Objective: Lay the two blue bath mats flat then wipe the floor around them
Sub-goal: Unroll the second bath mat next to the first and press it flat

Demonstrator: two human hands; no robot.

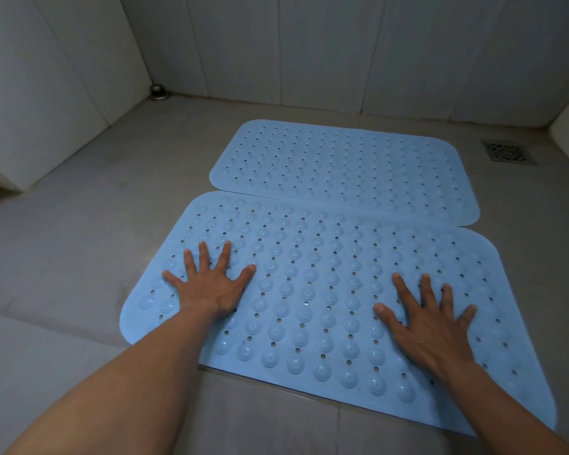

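Two light blue rubber bath mats with holes and round suction cups lie flat on the grey tiled floor, long edges touching. The near mat (319,290) lies under both my hands. My left hand (211,284) presses palm down on its left part, fingers spread. My right hand (431,323) presses palm down on its right part, fingers spread as well. The far mat (342,165) lies beyond it, shifted a little to the right, with nothing on it.
A square metal floor drain (508,152) sits at the far right beside the far mat. A round metal fitting (158,91) stands in the far left corner. White tiled walls (309,44) close the floor on the left, back and right.
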